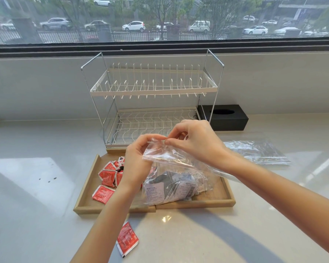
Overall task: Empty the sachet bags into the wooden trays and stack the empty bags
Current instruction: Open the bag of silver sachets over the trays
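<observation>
Countertop point(217, 234): pale, glossy stone-like surface under a window, carrying everything here.
Dish rack point(152, 88): two-tier white wire frame, standing behind the trays against the wall; not part of the job.
Tissue box point(224, 116): matte black, to the right of the rack.
Wooden trays point(87, 204): two shallow, light-wood trays with low rims, set side by side and touching along a seam near the middle of the front edge.
Empty bags point(258, 152): flat, crinkled clear plastic lying on the counter right of the trays, well apart from the hands; it looks like the stack's start.
Sachet bag point(171, 179): clear, thin zip-type plastic, its full belly resting on the right tray, its mouth held up above it; long axis runs from the tray up and away toward the rack.
White and dark sachets point(171, 188): small flat printed packets bunched inside the bag's bottom.
Red sachets point(108, 175): glossy red packets heaped loose in the left tray.
Stray red sachet point(126, 239): lying on the counter in front of the trays, outside both.
Left hand point(139, 158): fingertips pinching the bag's near-left lip.
Right hand point(196, 141): thumb and forefinger pressed together on the top edge, just beside the left fingertips.
Key relation: the seal lies between the two pinches, running left to right; both hands are equally near, so parting them sideways should open the mouth.
Judged step: opening the bag; tipping out has not yet begun.
</observation>
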Demonstrator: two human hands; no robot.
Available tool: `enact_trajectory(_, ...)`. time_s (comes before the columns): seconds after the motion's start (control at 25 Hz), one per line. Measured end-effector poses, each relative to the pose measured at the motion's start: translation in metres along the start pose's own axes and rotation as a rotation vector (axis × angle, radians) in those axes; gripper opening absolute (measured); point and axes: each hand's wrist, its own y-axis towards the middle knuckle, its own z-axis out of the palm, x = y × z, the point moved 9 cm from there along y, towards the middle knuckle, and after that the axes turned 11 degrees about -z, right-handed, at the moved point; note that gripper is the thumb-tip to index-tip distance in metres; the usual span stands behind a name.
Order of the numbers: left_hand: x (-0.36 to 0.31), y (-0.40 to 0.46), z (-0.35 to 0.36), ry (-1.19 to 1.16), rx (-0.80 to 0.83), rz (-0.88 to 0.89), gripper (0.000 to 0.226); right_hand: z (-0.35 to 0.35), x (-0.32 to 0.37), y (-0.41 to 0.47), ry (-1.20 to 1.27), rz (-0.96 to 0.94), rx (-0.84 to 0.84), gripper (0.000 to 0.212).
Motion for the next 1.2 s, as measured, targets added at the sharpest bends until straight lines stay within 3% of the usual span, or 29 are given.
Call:
enact_trajectory(0.2,0.016,0.003,-0.012,-0.111,-0.091,-0.135,0.029,-0.017,0.019,0.003,-0.008,-0.146,-0.095,0.007)
enact_trajectory(0.56,0.012,0.005,-0.018,-0.066,-0.105,-0.110,0.012,-0.069,0.013,0.022,0.190,-0.216,-0.192,0.012)
enact_trajectory(0.64,0.012,0.006,-0.020,-0.069,-0.101,-0.097,0.012,-0.061,0.004,0.023,0.239,-0.183,-0.118,0.006)
enact_trajectory(0.8,0.014,0.007,-0.023,-0.109,-0.113,-0.106,0.011,-0.015,-0.036,0.001,0.401,0.076,0.300,0.023)
enact_trajectory(0.92,0.016,0.008,-0.026,-0.111,-0.127,-0.113,0.012,-0.001,-0.057,-0.020,0.408,0.132,0.457,0.017)
enact_trajectory(1.2,0.016,0.010,-0.025,-0.065,-0.117,-0.112,0.011,-0.075,-0.034,0.005,0.371,0.018,0.046,0.008)
